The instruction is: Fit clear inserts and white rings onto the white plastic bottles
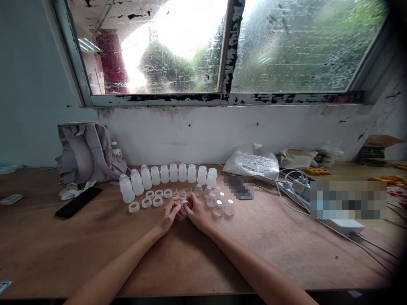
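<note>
My left hand and my right hand meet at the middle of the table, fingers closed round a small translucent ring. Just behind them stand a few small clear pointed pieces. Several white ring collars lie to the left of my left hand. Right of my right hand are several clear domed caps and clear teats. A curved row of several frosted bottles stands behind; the leftmost bottles have clear tops.
A grey backpack and a black phone are at the left. At the right are a silver bag, a blurred dark object, white cables and a power strip. The wooden table has its front edge below.
</note>
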{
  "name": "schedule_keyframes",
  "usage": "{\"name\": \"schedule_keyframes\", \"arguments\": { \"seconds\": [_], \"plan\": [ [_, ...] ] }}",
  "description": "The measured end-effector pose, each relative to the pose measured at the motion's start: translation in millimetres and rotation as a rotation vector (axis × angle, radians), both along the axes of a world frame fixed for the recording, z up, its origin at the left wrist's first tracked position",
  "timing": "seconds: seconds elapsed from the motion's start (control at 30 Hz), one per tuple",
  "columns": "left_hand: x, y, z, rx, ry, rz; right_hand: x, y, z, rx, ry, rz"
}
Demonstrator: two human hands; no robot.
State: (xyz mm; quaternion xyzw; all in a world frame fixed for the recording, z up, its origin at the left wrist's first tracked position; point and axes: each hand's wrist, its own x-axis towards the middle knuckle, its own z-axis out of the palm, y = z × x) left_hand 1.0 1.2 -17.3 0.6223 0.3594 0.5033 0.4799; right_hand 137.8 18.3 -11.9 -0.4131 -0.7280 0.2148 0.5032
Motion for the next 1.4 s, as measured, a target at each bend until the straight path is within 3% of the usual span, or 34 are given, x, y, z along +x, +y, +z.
{"name": "schedule_keyframes", "arguments": {
  "seconds": [0.2,0.6,0.7,0.8,0.93,1.03,1.2,1.3,1.4],
  "plan": [
    [-2.7,0.5,2.8,-0.213,-0.106,-0.079,-5.7,6.9,-3.6,-0.024,-0.057,-0.029],
    [-1.9,1.0,5.5,-0.129,0.060,-0.062,-5.1,13.4,-10.0,-0.038,-0.037,-0.073],
    [-7.5,-1.1,7.7,0.080,0.274,0.023,-3.5,7.5,-7.7,-0.026,-0.027,-0.008],
    [-14.4,-2.1,8.7,0.310,0.506,0.198,-2.8,0.3,-3.0,-0.023,-0.009,0.084],
    [-22.3,2.5,9.5,0.324,0.538,0.353,-3.7,-5.3,1.2,-0.099,0.076,0.214],
    [-24.8,4.8,8.8,0.291,0.496,0.363,-4.1,-4.4,2.1,-0.121,0.105,0.174],
    [-23.5,2.5,5.1,0.317,0.503,0.254,-1.9,-0.6,1.3,-0.149,0.094,0.178],
    [-30.0,13.6,17.7,0.400,0.695,0.342,-0.1,0.2,-0.2,-0.152,0.115,0.151],
    [-45.4,42.2,45.5,0.360,0.968,0.564,1.9,1.2,-1.2,-0.148,0.171,0.053]
  ]
}}
